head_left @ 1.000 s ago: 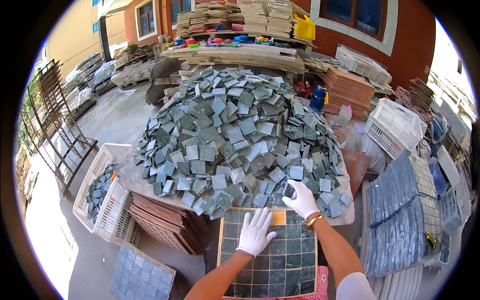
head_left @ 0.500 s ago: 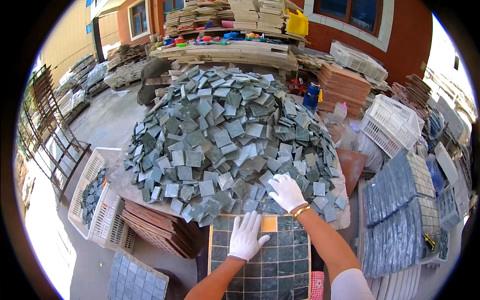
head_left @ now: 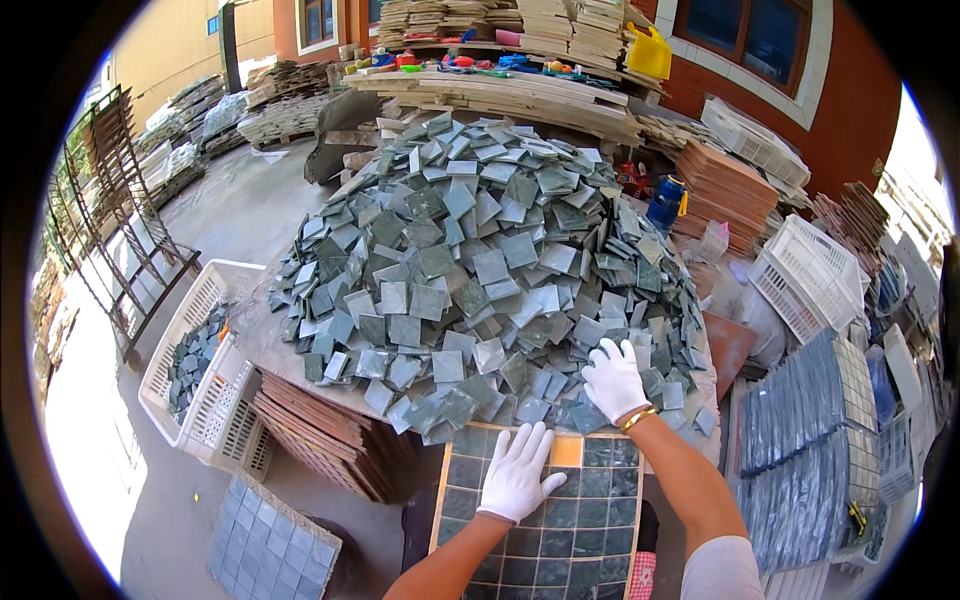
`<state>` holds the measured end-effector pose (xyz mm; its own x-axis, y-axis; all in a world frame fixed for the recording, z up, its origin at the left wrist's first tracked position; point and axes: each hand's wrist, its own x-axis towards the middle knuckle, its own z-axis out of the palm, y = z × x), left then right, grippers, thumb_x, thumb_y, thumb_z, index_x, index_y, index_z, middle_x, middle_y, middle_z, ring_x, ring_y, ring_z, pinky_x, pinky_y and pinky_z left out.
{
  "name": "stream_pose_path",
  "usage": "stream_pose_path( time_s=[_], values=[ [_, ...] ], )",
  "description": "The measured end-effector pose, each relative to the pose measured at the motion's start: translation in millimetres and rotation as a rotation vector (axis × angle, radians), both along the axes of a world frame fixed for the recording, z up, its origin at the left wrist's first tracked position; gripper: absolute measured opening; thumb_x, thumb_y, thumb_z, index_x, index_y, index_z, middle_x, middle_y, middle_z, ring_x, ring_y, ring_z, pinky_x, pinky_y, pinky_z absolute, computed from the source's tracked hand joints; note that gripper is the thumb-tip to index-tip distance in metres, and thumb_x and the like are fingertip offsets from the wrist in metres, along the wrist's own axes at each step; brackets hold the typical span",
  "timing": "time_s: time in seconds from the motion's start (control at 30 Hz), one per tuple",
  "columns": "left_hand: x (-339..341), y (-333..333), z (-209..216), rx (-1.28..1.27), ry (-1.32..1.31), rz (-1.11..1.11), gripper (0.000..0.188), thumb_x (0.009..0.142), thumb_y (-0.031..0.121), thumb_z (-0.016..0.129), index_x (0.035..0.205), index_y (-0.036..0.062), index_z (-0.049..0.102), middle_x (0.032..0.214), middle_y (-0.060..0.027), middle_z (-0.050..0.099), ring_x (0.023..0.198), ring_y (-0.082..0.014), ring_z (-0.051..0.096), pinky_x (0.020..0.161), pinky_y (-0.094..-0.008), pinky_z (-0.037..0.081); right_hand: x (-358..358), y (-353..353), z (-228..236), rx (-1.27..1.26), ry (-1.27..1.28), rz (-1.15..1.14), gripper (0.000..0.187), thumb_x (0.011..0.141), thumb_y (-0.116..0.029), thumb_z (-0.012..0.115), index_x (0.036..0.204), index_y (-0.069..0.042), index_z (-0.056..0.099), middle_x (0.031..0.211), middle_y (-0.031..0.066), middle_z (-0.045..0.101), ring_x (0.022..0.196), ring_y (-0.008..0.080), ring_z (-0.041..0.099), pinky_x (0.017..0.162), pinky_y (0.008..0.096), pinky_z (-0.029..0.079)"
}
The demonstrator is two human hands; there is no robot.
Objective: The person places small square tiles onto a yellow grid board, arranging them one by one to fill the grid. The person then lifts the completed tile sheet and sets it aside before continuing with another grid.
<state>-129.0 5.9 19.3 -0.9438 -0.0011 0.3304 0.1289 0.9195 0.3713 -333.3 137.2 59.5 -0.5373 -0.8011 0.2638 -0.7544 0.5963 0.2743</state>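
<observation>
My left hand (head_left: 517, 475) wears a white glove and lies flat, fingers stretched, on a framed grid of square dark green stone tiles (head_left: 540, 543). One cell in the grid's far row shows a bare orange-yellow base (head_left: 567, 451); tiles sit on both sides of it. My right hand (head_left: 614, 380), also gloved, with a gold bracelet (head_left: 637, 418) at the wrist, rests at the near edge of a big heap of loose grey-green tiles (head_left: 490, 267). Its fingers are spread over the tiles, and no tile shows held in them.
The heap covers a pale table (head_left: 262, 340). Left of it stand a white crate (head_left: 152, 385) holding tile pieces, stacked reddish boards (head_left: 320, 435) and a finished-looking tile panel (head_left: 272, 540). On the right are wrapped tile sheets (head_left: 800, 440), white baskets (head_left: 810, 275) and a blue jug (head_left: 665, 203).
The whole view has shifted, so things appear further right. My right hand has moved slightly right and farther onto the heap, its fingers turning from leftward to forward. My left hand stays on the grid.
</observation>
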Motion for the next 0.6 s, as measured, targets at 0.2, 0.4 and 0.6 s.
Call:
stream_pose_path(
  time_s=[0.2, 0.4, 0.6],
  values=[
    [-1.3, 3.4, -4.0, 0.008, 0.007, 0.027, 0.069, 0.084, 0.047, 0.062, 0.134, 0.0011, 0.048, 0.140, -0.0154, 0.047, 0.134, -0.0312, 0.038, 0.112, -0.0490, 0.023, -6.4, -3.7, -10.3, -0.041, -0.170, 0.026, 0.027, 0.070, -0.041, 0.073, 0.081, -0.015, 0.072, 0.099, 0.0032, 0.061, 0.111, 0.0254, 0.049, 0.100, 0.0485, 0.031],
    [-3.4, 4.1, -0.6, 0.025, -0.013, 0.007, 0.069, 0.084, 0.046, 0.062, 0.134, 0.0013, 0.047, 0.140, -0.0160, 0.046, 0.134, -0.0310, 0.038, 0.113, -0.0491, 0.023, -6.3, -28.3, -3.8, 0.045, -0.160, -0.186, 0.048, 0.058, -0.054, 0.078, 0.084, -0.014, 0.070, 0.095, 0.0071, 0.058, 0.101, 0.0273, 0.049, 0.087, 0.0435, 0.034],
    [-2.2, 3.6, -2.9, 0.026, 0.009, 0.029, 0.068, 0.084, 0.046, 0.062, 0.133, 0.0010, 0.048, 0.140, -0.0147, 0.047, 0.134, -0.0312, 0.038, 0.113, -0.0490, 0.022, -5.3, -28.3, 3.5, 0.042, -0.163, -0.050, 0.036, 0.068, -0.044, 0.075, 0.086, -0.013, 0.068, 0.094, 0.0068, 0.061, 0.098, 0.0264, 0.054, 0.089, 0.0454, 0.036]
  ],
)
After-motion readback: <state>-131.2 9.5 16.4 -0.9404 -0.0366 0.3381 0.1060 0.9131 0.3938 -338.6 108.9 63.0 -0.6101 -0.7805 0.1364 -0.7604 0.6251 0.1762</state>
